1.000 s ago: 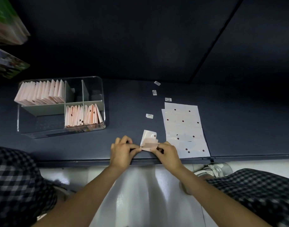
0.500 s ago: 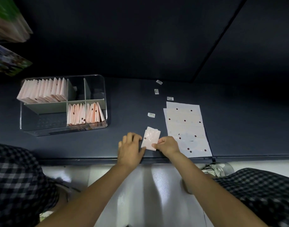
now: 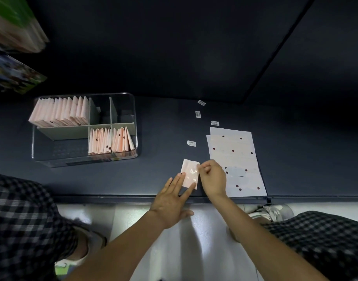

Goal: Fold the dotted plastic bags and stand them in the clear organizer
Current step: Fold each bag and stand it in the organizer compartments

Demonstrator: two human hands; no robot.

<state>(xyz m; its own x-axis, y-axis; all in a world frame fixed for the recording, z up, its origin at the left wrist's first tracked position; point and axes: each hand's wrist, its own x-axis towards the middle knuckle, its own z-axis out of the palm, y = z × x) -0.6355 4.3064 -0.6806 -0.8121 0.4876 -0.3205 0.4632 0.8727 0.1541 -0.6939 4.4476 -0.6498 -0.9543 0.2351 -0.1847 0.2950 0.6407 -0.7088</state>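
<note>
The folded bag [image 3: 190, 173] lies flat on the dark desk [image 3: 164, 122], close to the front edge of the desk. The left hand [image 3: 172, 197] lies flat with straight fingers, and two fingertips press down on the near side of the folded bag. The right hand [image 3: 212, 177] has curled fingers, and its grip pinches the right edge of the folded bag.

Just to the right, partly under the right hand, lies a flat pile of dotted bags [image 3: 235, 159]. It reaches almost to the front edge of the desk. Four small white labels [image 3: 191, 143] lie on the desk behind the hands.

The clear organizer [image 3: 84, 128] stands well to the left. Folded pink bags stand in its back left part and its front right part. The front left part and the small back parts show open room. The desk between the hands and the organizer is bare.

Checked cloth shows low on both sides.
</note>
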